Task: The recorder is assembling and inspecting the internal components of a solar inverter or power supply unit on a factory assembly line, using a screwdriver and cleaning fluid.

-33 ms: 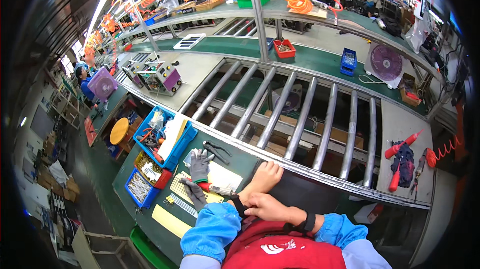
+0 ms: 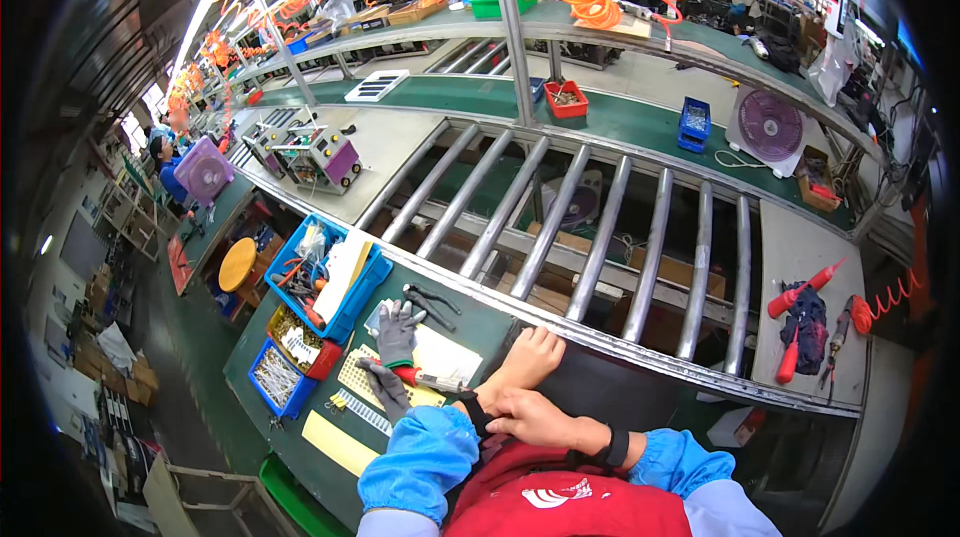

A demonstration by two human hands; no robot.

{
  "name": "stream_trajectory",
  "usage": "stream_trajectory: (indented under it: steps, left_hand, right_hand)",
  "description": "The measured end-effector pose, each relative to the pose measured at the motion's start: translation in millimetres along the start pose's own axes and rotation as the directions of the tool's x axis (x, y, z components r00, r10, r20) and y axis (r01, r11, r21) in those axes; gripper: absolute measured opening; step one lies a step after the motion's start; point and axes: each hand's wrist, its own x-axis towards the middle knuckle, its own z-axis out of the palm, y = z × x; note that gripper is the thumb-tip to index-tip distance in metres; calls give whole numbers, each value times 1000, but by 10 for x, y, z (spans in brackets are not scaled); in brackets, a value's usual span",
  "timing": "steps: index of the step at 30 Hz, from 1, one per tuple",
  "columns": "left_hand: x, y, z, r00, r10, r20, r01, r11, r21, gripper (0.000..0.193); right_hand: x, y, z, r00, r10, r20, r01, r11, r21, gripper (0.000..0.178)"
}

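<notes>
The left hand (image 2: 530,355) is resting out front, its fingers curling in loosely and pressing together, while the right hand (image 2: 536,417) is crossing over the left wrist, and here its fingertips are pinching at the black strap (image 2: 474,415)! That strap is sitting around the left wrist, just beyond the blue sleeve (image 2: 422,459); what the thumb is doing underneath, I'm unable to tell. Good handling, I'm judging, is now asking for a steady left wrist, with the right fingers taking the strap's edge squarely, drawing evenly and keeping it flat against skin. Too hard a tug is risking a twist, or a fold of sleeve catching beneath. Over on the right wrist, a dark band (image 2: 617,445) is lying snugly, while two grey gloves (image 2: 398,337) are waiting nearby.
</notes>
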Motion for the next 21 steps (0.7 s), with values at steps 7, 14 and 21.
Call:
stream_trajectory:
  steps: [7,14,21]
  left_hand:
    - [188,136,-11,778,96,621,264,847,-462,18]
    - [242,398,48,692,246,678,207,833,-513,14]
    - [398,498,222,663,351,661,139,810,-570,11]
  right_hand:
    - [-134,-23,-402,961,-59,-271,36,995,-91,31]
    - [79,100,-817,963,-266,48,270,956,-114,17]
    - [291,283,-1018,985,-108,-137,98,992,-74,12]
